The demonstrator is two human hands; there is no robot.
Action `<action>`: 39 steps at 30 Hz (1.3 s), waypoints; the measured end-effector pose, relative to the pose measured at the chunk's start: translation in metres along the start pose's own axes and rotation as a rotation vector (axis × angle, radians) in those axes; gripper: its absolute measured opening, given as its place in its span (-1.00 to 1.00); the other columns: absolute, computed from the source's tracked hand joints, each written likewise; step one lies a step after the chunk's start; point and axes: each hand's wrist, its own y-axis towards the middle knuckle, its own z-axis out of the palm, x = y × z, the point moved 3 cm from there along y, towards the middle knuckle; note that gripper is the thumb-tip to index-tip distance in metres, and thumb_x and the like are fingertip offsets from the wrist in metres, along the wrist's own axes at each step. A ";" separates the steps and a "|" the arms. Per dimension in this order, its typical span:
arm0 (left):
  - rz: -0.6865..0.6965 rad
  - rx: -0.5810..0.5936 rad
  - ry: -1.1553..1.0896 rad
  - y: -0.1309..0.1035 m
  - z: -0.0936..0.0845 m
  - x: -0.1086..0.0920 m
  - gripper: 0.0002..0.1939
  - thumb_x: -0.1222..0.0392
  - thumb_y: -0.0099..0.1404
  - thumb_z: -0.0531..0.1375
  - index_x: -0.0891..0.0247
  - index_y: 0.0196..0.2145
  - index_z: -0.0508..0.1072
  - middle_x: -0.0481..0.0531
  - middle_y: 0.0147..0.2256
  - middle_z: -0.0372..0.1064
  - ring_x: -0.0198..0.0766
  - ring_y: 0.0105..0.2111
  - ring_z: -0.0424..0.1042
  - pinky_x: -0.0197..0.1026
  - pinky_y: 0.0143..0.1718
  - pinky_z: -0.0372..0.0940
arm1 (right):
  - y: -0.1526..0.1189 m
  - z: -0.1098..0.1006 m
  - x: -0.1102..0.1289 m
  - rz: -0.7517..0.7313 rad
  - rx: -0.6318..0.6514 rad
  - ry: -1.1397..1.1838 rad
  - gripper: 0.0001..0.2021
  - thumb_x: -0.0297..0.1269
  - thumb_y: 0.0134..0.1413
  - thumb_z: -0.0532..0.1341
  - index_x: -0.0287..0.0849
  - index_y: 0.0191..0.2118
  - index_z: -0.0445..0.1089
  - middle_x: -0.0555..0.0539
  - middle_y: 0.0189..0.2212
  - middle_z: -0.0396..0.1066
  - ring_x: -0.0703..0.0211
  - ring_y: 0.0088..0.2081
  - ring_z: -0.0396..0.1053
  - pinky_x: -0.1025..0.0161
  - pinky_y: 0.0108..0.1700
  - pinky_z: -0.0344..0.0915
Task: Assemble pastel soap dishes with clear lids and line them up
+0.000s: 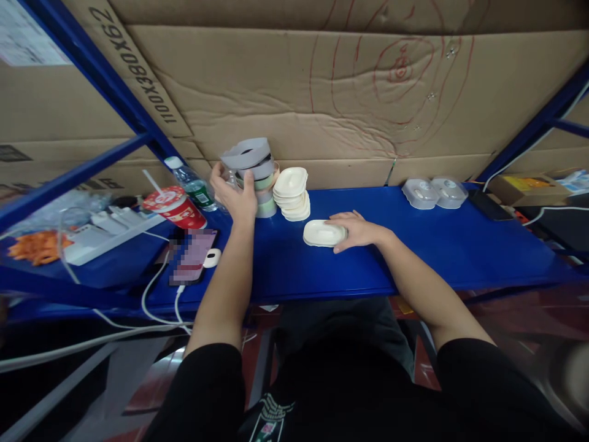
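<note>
At the back left of the blue shelf, my left hand (237,195) is wrapped round the upper part of a stack of grey and green bands (265,202); the top grey loop (247,153) is tilted. Beside that stack stands a pile of cream moulded trays (291,193). Nearer to me, a cream tray piece (322,233) lies flat on the shelf. My right hand (359,231) holds its right end, with the thumb at the near edge and the fingers over the far side.
On the left are a red cup (177,209) with a straw, a bottle (196,187), a phone (193,258), a white earphone case (212,258) and a power strip (115,233). Two clear containers (435,193) sit at the back right. Cardboard (276,80) lines the rear.
</note>
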 end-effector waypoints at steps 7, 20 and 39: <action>0.046 0.004 0.101 -0.012 -0.008 -0.011 -0.27 -0.05 0.45 0.23 0.28 0.44 0.18 0.39 0.38 0.19 0.11 0.47 0.16 0.19 0.50 0.04 | -0.006 -0.013 -0.018 0.061 -0.041 0.104 -0.50 -0.18 -0.20 0.67 0.15 -0.03 0.71 -0.09 0.19 0.60 -0.36 0.30 0.46 -0.51 0.43 0.12; 0.013 0.074 0.157 -0.022 0.003 -0.002 -0.18 -0.05 0.42 0.31 0.27 0.48 0.15 0.43 0.45 0.13 0.18 0.51 0.09 0.23 0.52 -0.06 | 0.009 -0.027 -0.032 0.172 -0.613 0.238 -0.82 -0.22 0.09 0.52 -0.11 -0.26 0.55 -0.25 0.12 0.51 -0.21 0.21 0.47 -0.25 0.35 0.31; -0.036 0.125 0.111 -0.020 0.003 -0.003 -0.08 0.02 0.39 0.32 0.29 0.55 0.04 0.45 0.48 0.17 0.15 0.51 0.15 0.24 0.54 -0.13 | 0.169 -0.006 0.074 0.206 -0.714 0.093 -0.71 -0.06 0.30 0.42 -0.11 -0.02 0.47 -0.26 0.53 -0.03 -0.41 0.52 0.10 -0.40 0.48 0.14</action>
